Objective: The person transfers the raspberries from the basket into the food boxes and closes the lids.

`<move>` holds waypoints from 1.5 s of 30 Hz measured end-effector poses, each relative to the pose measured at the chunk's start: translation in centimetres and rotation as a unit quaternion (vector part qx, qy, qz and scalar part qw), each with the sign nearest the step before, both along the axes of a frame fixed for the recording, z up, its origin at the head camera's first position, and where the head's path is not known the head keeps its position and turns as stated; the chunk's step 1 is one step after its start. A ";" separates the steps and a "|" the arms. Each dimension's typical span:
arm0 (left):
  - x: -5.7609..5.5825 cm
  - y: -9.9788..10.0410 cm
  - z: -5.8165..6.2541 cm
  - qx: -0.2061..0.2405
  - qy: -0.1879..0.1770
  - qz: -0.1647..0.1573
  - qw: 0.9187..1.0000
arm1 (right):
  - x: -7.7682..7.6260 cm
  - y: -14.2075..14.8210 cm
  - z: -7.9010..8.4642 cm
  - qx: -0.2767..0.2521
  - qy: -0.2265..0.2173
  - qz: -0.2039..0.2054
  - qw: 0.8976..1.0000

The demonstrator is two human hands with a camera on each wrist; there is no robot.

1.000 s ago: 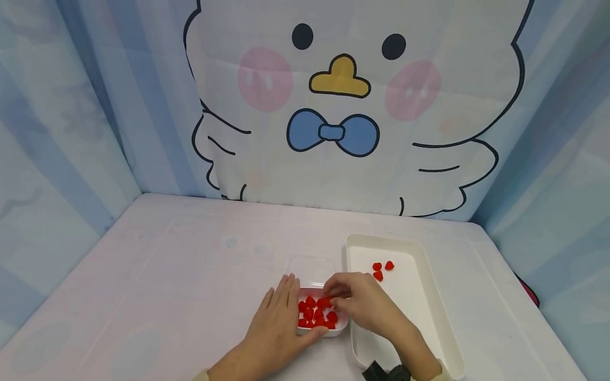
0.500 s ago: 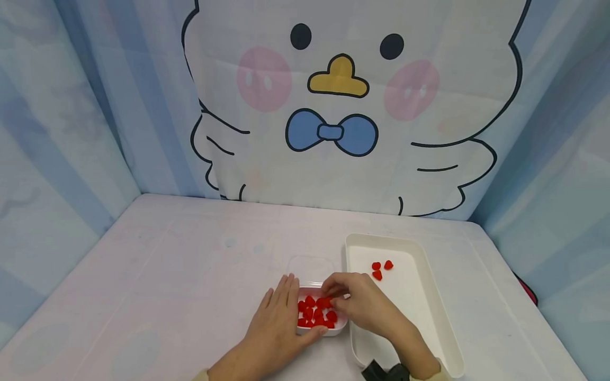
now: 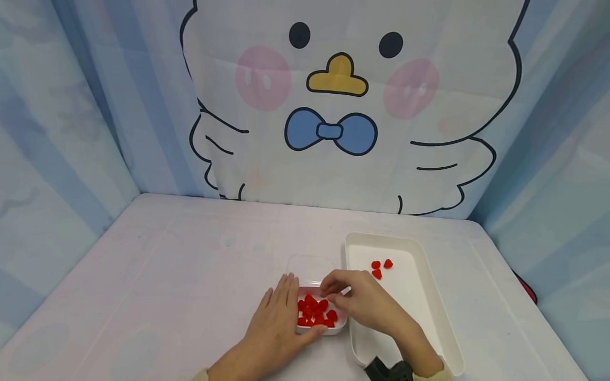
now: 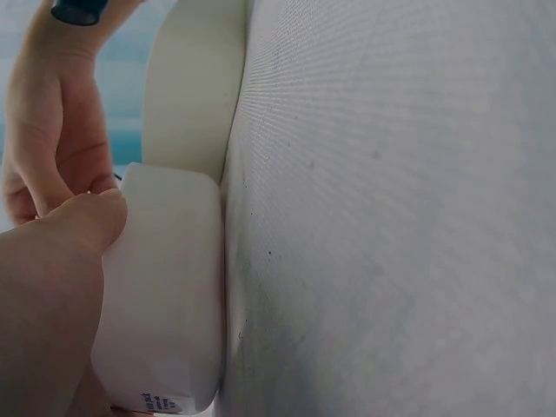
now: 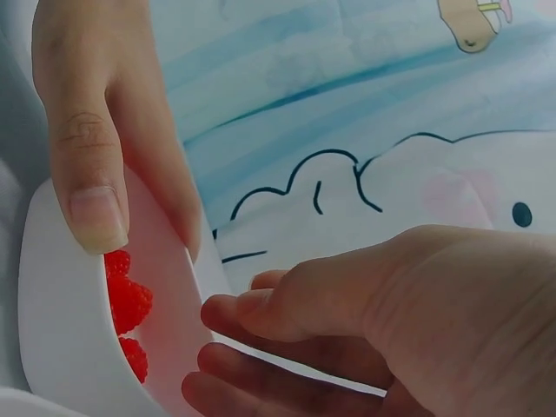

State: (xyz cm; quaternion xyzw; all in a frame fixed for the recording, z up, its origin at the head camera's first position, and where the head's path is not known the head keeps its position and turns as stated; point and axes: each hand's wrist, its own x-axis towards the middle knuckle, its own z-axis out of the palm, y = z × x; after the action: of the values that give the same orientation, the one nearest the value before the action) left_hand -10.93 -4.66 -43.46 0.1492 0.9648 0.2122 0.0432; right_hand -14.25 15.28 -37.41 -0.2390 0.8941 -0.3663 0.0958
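A small white plastic box [image 3: 333, 330] holds several raspberries [image 3: 318, 312], which show their bumpy surface in the right wrist view. Along its left side my left hand [image 3: 278, 317] lies with straight fingers, and its thumb rests on the near rim. The left wrist view has that thumb [image 4: 95, 217] over the white wall. Above the box's right far corner is my right hand [image 3: 359, 299], its fingers loosely bent. In the right wrist view no berry shows between thumb and fingertips [image 5: 213, 313].
A cream tray [image 3: 395, 317] stands right of the box, under my right forearm, with 3 raspberries [image 3: 377, 273] near its far end. A clear lid [image 3: 310, 267] extends behind the box. Patterned cloth [image 3: 167, 106] walls the table at the back and sides.
My right fingertips have risen slightly and moved left, and thumb and fingers look further apart. Berries beneath them sit differently in the box. My left hand keeps its place.
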 end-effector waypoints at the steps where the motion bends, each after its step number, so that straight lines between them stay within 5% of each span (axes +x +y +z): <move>1: 0.0 0.0 0.0 0.001 0.001 -0.001 1.000 | 0.0 0.1 0.0 -0.001 0.003 -0.002 1.000; 17: 0.0 0.2 -0.1 0.004 0.008 0.006 1.000 | -0.6 2.0 0.5 -0.012 0.027 -0.052 0.998; 45: 0.3 0.3 0.2 0.003 -0.009 0.017 1.000 | -2.8 5.5 -0.1 0.007 0.004 -0.141 0.990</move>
State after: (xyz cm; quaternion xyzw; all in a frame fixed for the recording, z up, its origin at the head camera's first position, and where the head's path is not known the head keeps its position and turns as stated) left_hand -10.65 -4.39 -43.25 0.1313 0.9661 0.2172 0.0475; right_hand -17.05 20.77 -37.46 -0.1115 0.9220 -0.3685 0.0416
